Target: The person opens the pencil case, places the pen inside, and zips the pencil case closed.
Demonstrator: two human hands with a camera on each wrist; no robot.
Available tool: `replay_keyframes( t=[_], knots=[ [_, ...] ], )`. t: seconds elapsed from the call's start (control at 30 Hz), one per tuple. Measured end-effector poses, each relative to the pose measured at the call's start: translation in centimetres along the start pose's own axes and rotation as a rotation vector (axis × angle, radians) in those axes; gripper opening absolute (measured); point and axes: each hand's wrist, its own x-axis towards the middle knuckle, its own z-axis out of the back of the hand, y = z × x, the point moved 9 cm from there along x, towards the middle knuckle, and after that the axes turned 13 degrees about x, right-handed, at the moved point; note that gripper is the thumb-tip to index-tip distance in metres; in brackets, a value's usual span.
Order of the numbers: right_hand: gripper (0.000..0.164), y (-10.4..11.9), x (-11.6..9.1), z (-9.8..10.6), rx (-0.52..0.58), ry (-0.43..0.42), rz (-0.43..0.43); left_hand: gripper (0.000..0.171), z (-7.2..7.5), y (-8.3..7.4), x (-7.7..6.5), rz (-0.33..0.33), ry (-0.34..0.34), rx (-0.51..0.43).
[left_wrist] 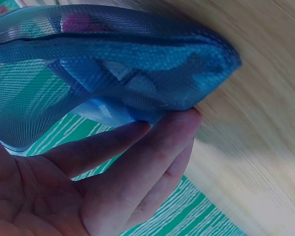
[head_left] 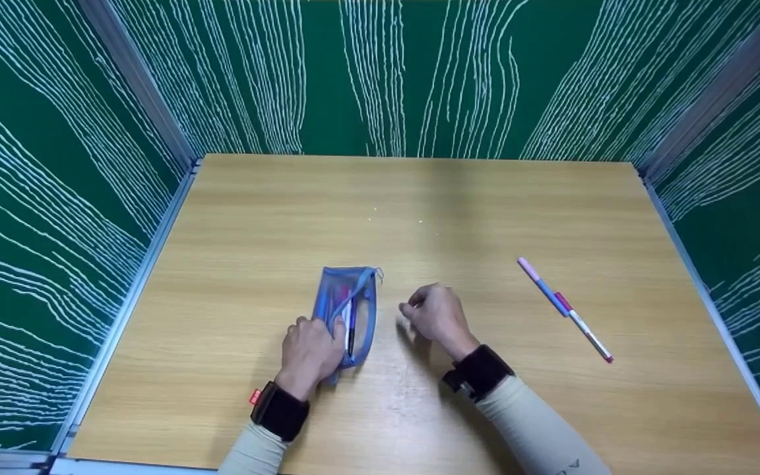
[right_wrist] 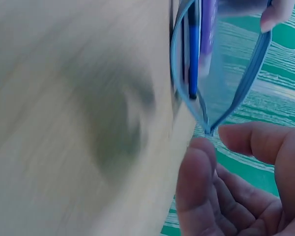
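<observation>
A blue mesh pencil case [head_left: 368,323] with a zipper lies on the table, its mouth open. Several pens show inside, among them a blue pen [right_wrist: 193,54] and a purple pen [right_wrist: 207,29]. My left hand [head_left: 311,349] holds the case by its near left side, thumb on the open edge and fingers against the mesh [left_wrist: 152,64]. To the right of the case is my right hand [head_left: 438,315], above the table. Its fingers are loosely bent, with a gap between thumb and forefinger and nothing between them.
Two pens lie end by end on the right: a blue-and-lilac pen [head_left: 541,285] and a white pen with a magenta cap [head_left: 584,330]. Tiny white specks dot the wooden table [head_left: 274,218] farther back. Green panels with white lines [head_left: 380,79] stand around it.
</observation>
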Motion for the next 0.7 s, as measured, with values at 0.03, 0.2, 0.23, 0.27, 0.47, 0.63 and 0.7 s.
replay_keyframes(
  t=[0.03,0.2,0.23,0.27,0.47,0.63,0.7],
  knots=[
    [0.014,-0.2,0.0,0.4,-0.013,-0.007,0.0,0.061,0.0,0.0,0.0,0.001,-0.001,-0.001],
    [0.021,-1.4,0.0,2.6,-0.068,-0.028,-0.022,0.061,-0.1,0.0,0.0,0.004,0.001,-0.005],
    [0.022,-1.7,0.0,3.0,-0.078,-0.033,-0.023,0.061,-0.1,0.0,0.0,0.005,0.002,-0.005],
    [0.022,-1.9,0.0,3.4,-0.088,-0.039,-0.019,0.062,0.0,0.0,-0.1,0.007,0.0,-0.003],
    [0.029,-2.6,0.2,6.0,-0.178,-0.087,0.03,0.064,0.4,0.0,-0.1,0.008,-0.016,0.012],
    [0.037,-3.4,0.2,7.7,-0.231,-0.103,0.02,0.062,0.3,0.0,-0.1,0.007,-0.003,0.009],
    [0.039,-3.7,0.2,8.4,-0.24,-0.106,0.017,0.061,0.3,0.0,-0.1,0.008,0.003,0.005]
  ],
)
